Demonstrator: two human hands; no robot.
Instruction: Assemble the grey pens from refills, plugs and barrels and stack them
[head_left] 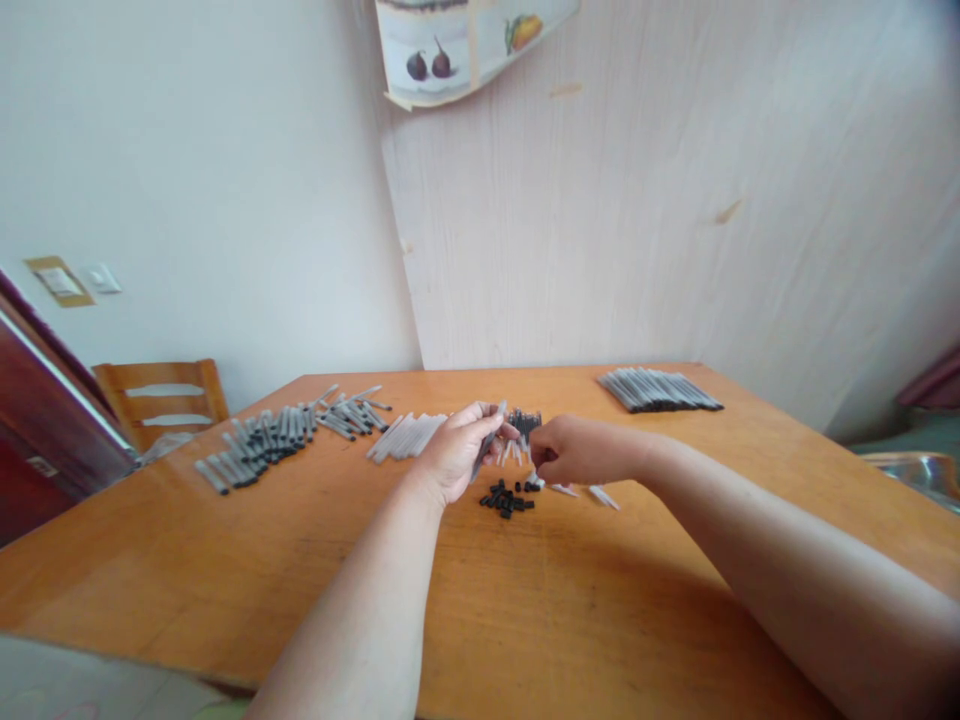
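My left hand (459,450) is closed round a grey pen barrel (487,445) that points toward the right hand. My right hand (579,450) is pinched, fingertips close to the barrel's end; what it pinches is too small to make out. Below both hands lies a small heap of black caps (507,497). A bundle of thin dark refills (523,424) lies just behind the fingers. Two clear pointed tips (604,496) rest on the table under the right wrist.
On the wooden table (600,620) lie a spread of grey barrels (259,445) at the left, a row of pale tubes (409,436), and a neat stack of grey pens (660,390) at the back right. A wooden chair (161,395) stands at the left.
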